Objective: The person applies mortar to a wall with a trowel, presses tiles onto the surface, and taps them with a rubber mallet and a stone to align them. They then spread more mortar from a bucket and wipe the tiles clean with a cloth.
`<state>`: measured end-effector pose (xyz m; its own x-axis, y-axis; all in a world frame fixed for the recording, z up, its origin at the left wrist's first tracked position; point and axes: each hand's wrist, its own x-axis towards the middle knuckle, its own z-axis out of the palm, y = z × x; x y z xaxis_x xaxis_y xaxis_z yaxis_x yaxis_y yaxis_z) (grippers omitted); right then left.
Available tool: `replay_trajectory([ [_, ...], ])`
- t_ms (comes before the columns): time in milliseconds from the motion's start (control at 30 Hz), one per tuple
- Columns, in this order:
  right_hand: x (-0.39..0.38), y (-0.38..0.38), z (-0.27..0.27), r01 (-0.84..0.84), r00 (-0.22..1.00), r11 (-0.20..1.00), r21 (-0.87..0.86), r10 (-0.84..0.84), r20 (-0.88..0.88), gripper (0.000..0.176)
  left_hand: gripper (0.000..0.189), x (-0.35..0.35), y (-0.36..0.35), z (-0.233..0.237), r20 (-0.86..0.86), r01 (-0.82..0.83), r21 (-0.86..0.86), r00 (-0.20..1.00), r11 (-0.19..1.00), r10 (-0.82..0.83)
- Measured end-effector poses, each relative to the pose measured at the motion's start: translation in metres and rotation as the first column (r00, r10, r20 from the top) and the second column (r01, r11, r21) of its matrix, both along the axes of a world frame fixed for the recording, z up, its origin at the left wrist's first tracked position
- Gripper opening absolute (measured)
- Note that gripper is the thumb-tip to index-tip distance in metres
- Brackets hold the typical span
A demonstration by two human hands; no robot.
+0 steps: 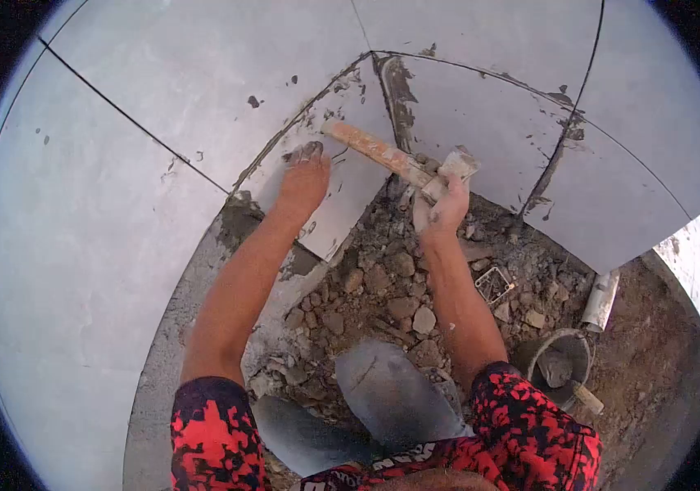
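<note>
My right hand (447, 204) is closed around the pale head end of a mallet (379, 151). Its worn orange handle points away to the upper left, over a narrow light-grey tile (342, 209). On that same tile rests my left hand (307, 173), fingers stretched forward and their tips dirty with mortar. The tile lies between larger tiles, with dark mortar smeared along its joints. Its near edge overhangs rubble and wet mortar.
Broken stones (403, 307) and soil lie in front of my knees. To the right are a bucket (563, 368) with a tool handle, a pale pipe (601, 301) and a small rectangular frame (494, 285). Large tiles (80, 245) spread left and ahead.
</note>
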<state>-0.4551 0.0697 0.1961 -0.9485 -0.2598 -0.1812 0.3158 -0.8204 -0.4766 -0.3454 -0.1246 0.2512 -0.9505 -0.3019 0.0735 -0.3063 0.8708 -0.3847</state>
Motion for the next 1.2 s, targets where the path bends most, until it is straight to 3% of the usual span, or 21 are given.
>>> replay_trajectory([
  [33,0.0,0.008,0.011,-0.003,1.0,0.997,0.081,0.001,0.015,0.031,0.029,-0.005,-0.01,-0.013,-0.062,0.108,-0.193,0.991,0.975,-0.122],
  [100,-0.002,0.017,0.022,0.005,0.999,0.989,0.149,-0.012,0.044,0.032,0.03,-0.005,-0.009,-0.019,-0.064,0.114,-0.239,0.989,0.964,-0.133],
  [167,-0.012,0.025,0.022,0.061,0.995,0.982,-0.18,-0.073,-0.064,0.03,0.032,-0.003,-0.008,-0.019,-0.073,0.098,-0.281,0.99,0.955,-0.123],
  [233,-0.019,0.023,0.017,0.083,0.996,0.981,-0.174,-0.086,-0.008,0.032,0.036,-0.003,0.0,-0.015,0.011,0.065,-0.313,0.998,0.948,-0.065],
  [300,-0.022,0.011,0.013,0.05,0.997,0.989,-0.139,-0.04,0.072,0.023,0.039,-0.003,-0.003,-0.017,0.053,0.068,-0.301,0.997,0.951,-0.054],
  [333,-0.026,-0.004,-0.003,0.103,0.994,0.976,0.193,-0.096,-0.045,0.023,0.042,-0.002,-0.004,-0.017,0.09,0.071,-0.294,0.995,0.953,-0.046],
  [433,-0.023,0.013,0.019,-0.02,0.994,0.991,0.13,0.006,0.111,0.023,0.042,0.001,-0.004,-0.017,0.1,0.096,-0.349,0.993,0.932,-0.065],
  [467,-0.021,0.016,0.019,-0.019,0.994,0.992,0.126,0.005,0.106,0.023,0.042,-0.001,-0.003,-0.013,0.096,0.095,-0.354,0.993,0.93,-0.066],
  [533,-0.013,0.023,0.016,-0.023,0.999,0.964,-0.264,0.015,-0.033,0.017,0.04,-0.002,0.0,-0.009,0.071,0.047,-0.202,0.997,0.978,-0.034],
  [567,-0.012,0.019,0.014,-0.023,0.999,0.965,-0.26,0.015,-0.034,0.017,0.04,-0.002,0.0,-0.01,0.07,0.047,-0.198,0.997,0.979,-0.034],
  [633,-0.007,0.003,0.007,0.018,0.999,0.997,0.081,-0.021,0.035,0.017,0.036,-0.001,-0.002,-0.011,0.019,0.072,-0.183,0.997,0.981,-0.069],
  [667,-0.007,0.0,0.007,0.087,0.996,0.986,0.145,-0.081,-0.042,0.022,0.036,0.0,-0.006,-0.014,0.018,0.073,-0.183,0.997,0.98,-0.071],
  [700,-0.006,0.006,0.006,0.088,0.996,0.986,0.142,-0.083,-0.045,0.022,0.036,0.001,-0.011,-0.017,-0.009,0.108,-0.182,0.994,0.977,-0.111],
  [767,0.003,0.023,0.005,0.037,0.998,0.982,-0.183,-0.045,-0.043,0.026,0.035,0.002,-0.02,-0.018,-0.046,0.125,-0.18,0.99,0.976,-0.136],
  [867,0.022,0.036,0.027,0.023,0.999,0.976,-0.218,-0.016,0.031,0.028,0.031,0.006,-0.024,-0.025,-0.082,0.159,-0.271,0.979,0.949,-0.187],
  [967,0.025,0.014,0.03,0.074,0.988,0.985,-0.156,-0.093,-0.121,0.031,0.035,0.005,-0.029,-0.03,-0.093,0.101,-0.102,0.99,0.99,-0.111],
  [1000,0.002,-0.007,-0.014,0.082,0.983,0.993,0.085,-0.066,-0.173,0.035,0.032,0.005,-0.028,-0.027,-0.111,0.139,-0.168,0.981,0.976,-0.158],
  [1033,0.004,-0.004,-0.009,0.072,0.983,0.993,0.092,-0.055,-0.174,0.035,0.029,0.007,-0.024,-0.025,-0.128,0.174,-0.233,0.97,0.957,-0.208],
  [1100,0.004,0.005,0.015,0.007,0.981,0.997,-0.076,-0.021,-0.192,0.036,0.03,0.007,-0.016,-0.018,-0.138,0.141,-0.187,0.976,0.972,-0.168],
  [1133,0.009,0.01,0.023,0.0,0.98,0.997,-0.074,-0.015,-0.197,0.036,0.031,0.008,-0.014,-0.015,-0.138,0.115,-0.145,0.981,0.983,-0.135],
  [1200,0.02,0.018,0.029,0.02,0.982,0.98,-0.196,-0.057,-0.182,0.034,0.032,0.008,-0.021,-0.018,-0.141,0.129,-0.189,0.977,0.973,-0.157],
])
